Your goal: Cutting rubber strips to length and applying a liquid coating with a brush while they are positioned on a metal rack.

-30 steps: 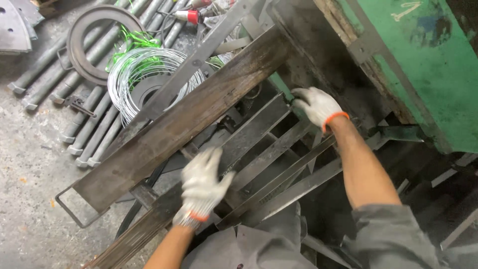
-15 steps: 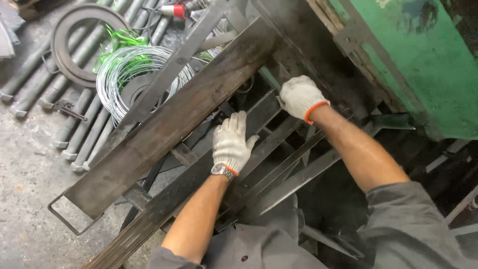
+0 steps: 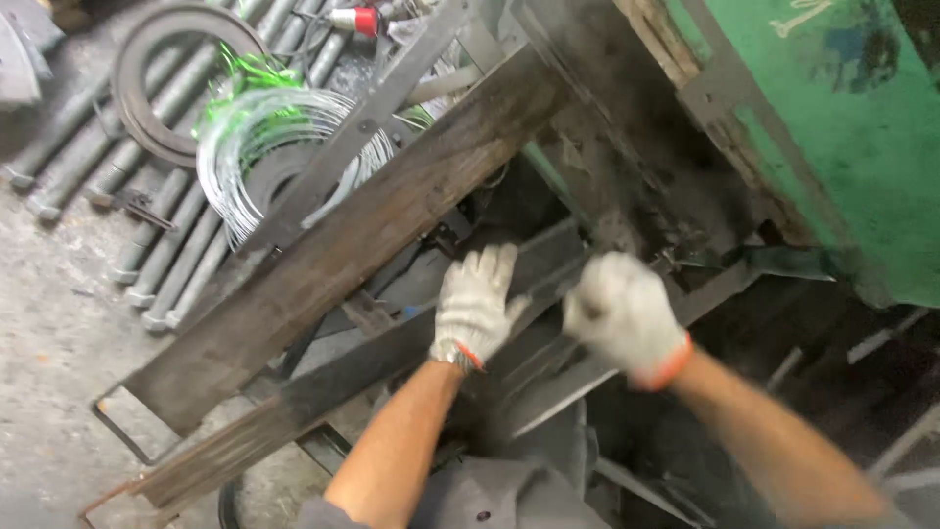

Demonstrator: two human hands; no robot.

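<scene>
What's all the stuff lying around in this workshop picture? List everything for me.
flat bar: one, dark rusty, lying diagonally across the stack
steel strips: several, dark grey, stacked under the hands
wire coil: one, silver with green ties, upper left
ring: one, dark, top left on the rods
rods: many, grey, on the floor at left
green machine: one, upper right
left hand: white glove, flat on a strip
right hand: white glove, blurred, closed at the strips
</scene>
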